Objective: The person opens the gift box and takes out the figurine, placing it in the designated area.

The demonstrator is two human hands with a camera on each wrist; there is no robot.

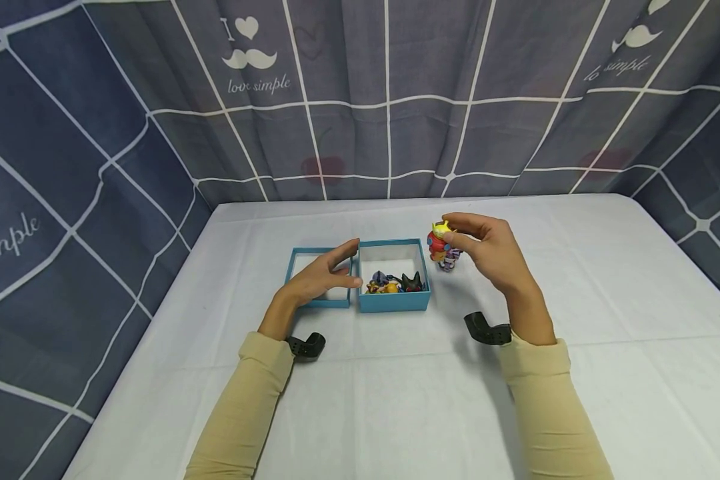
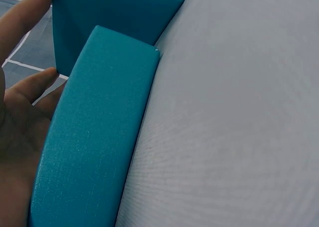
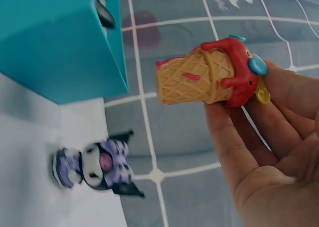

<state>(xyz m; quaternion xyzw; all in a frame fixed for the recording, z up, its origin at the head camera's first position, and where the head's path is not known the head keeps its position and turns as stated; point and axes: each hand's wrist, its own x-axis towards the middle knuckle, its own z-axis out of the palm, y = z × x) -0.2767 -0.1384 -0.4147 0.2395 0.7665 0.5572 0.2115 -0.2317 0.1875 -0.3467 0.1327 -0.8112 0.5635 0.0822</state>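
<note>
My right hand [image 1: 486, 250] pinches an ice-cream-cone figure [image 1: 439, 243] by its top; in the right wrist view its waffle cone [image 3: 194, 80] points away from the fingers. A purple and black figure [image 1: 449, 259] stands on the table just right of the blue box [image 1: 394, 303], below the held one; the same figure [image 3: 102, 165] shows whole in the right wrist view. Several small figures [image 1: 390, 285] lie inside the box. My left hand [image 1: 321, 279] reaches over the lid [image 1: 330, 304], fingers extended, its fingertips touching the box's left side [image 2: 109, 18].
The lid lies left of the box, close beside it. A white cloth [image 1: 366, 400] covers the table. Grey curtains with white lines [image 1: 348, 133] hang behind and at both sides. Black straps [image 1: 489, 330] are on both wrists.
</note>
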